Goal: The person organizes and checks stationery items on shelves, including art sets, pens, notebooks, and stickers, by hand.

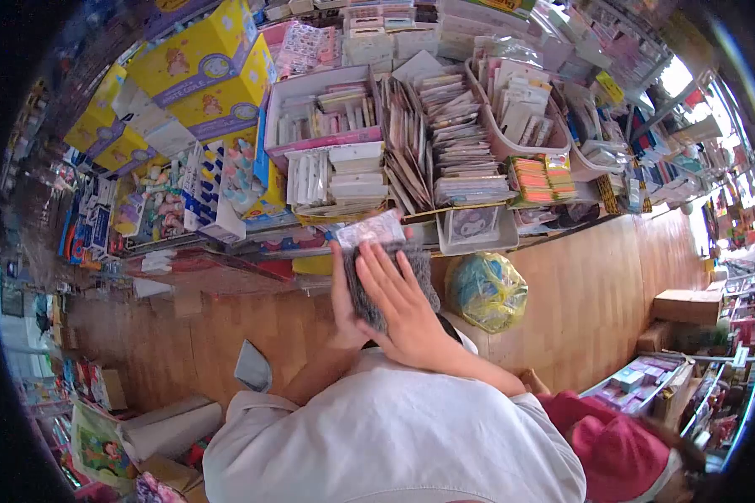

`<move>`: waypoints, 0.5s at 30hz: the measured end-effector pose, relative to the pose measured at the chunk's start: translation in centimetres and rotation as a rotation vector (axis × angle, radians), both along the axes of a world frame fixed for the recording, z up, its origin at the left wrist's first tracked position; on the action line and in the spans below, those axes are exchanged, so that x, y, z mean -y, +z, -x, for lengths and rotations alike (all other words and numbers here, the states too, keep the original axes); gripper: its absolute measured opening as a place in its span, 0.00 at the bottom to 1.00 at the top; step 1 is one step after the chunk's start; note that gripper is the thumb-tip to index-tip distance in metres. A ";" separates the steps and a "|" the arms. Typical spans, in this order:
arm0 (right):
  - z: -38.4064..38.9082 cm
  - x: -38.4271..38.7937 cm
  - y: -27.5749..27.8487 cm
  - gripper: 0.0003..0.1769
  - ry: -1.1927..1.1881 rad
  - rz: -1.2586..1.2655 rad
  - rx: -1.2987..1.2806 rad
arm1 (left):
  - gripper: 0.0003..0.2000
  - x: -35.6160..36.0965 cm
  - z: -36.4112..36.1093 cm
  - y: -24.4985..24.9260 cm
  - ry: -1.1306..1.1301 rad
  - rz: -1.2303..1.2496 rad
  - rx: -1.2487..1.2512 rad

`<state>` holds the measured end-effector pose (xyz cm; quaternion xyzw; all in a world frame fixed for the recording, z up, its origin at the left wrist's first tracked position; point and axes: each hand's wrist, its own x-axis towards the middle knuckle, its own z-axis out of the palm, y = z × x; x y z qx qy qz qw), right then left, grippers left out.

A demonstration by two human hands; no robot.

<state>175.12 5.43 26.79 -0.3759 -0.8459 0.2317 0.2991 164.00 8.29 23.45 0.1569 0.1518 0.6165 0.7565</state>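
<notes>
My left hand is closed round the left side of a small flat packet with a pale, printed, shiny face. A dark grey fluffy cloth covers the packet's lower part. My right hand lies flat on the cloth, its fingers stretched out and pointing up and left. Most of the packet is hidden beneath the cloth and that hand. Both hands are in front of my chest, just short of the display's front edge.
Ahead stands a display with rows of card packets, a pink-rimmed box, white bins and yellow cartons. A clear yellowish bag sits on the wooden floor. Behind me at right is a person in red.
</notes>
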 end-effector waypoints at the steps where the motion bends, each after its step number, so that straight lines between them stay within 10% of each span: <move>1: 0.1 0.0 0.0 0.43 0.016 -0.003 0.005 | 0.31 -0.6 0.3 0.4 -0.074 -0.130 0.096; 15: 1.6 -4.5 1.2 0.40 -0.016 -0.073 -0.108 | 0.32 3.6 -1.3 -0.8 -0.110 0.219 -0.155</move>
